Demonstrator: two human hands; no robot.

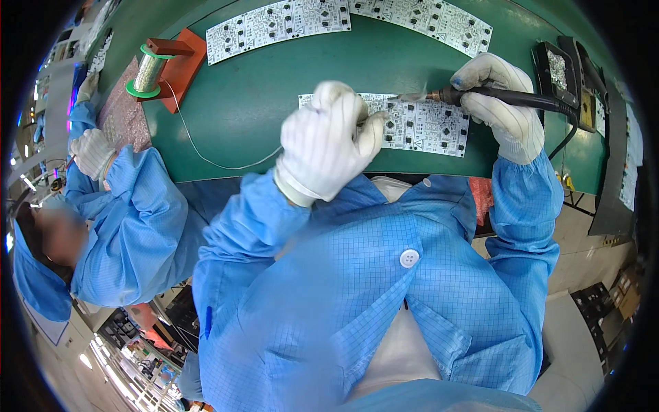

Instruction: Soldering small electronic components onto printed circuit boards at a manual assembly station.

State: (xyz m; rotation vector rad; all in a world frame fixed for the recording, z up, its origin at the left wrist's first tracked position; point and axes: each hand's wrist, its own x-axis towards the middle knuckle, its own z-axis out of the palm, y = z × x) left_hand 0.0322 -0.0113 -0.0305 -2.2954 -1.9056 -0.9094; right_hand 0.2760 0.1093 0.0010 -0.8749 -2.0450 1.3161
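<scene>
No pkgs, labels, signs or screens clearly visible, just bench w/ work items.

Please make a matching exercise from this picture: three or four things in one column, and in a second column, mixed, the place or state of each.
Things:
1. soldering iron
2. solder spool
3. circuit board panel
4. left hand

Places or states:
A. on a red stand at the far left of the green mat
B. lying flat under both hands
C. gripped in the right hand, tip on the board
D. in a white glove, feeding thin wire

Pairs: 1-C, 2-A, 3-B, 4-D
</scene>
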